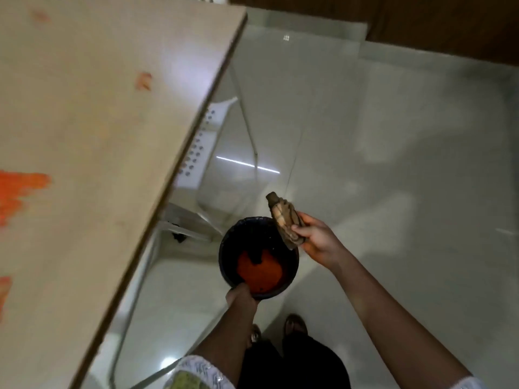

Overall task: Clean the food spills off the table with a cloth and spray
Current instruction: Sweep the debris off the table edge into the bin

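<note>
Currently the left hand (242, 297) grips a dark bowl (258, 258) of scraped-off orange residue beside the desk (112, 108), the right hand (316, 242) pinches the cloth (283, 220) above it; orange spills (19, 192) remain, so wiping likely resumes next.

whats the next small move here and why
Probably swing the cloth, held by the right hand above the dark bowl that the left hand grips, back to the table: orange spills remain there.
</note>
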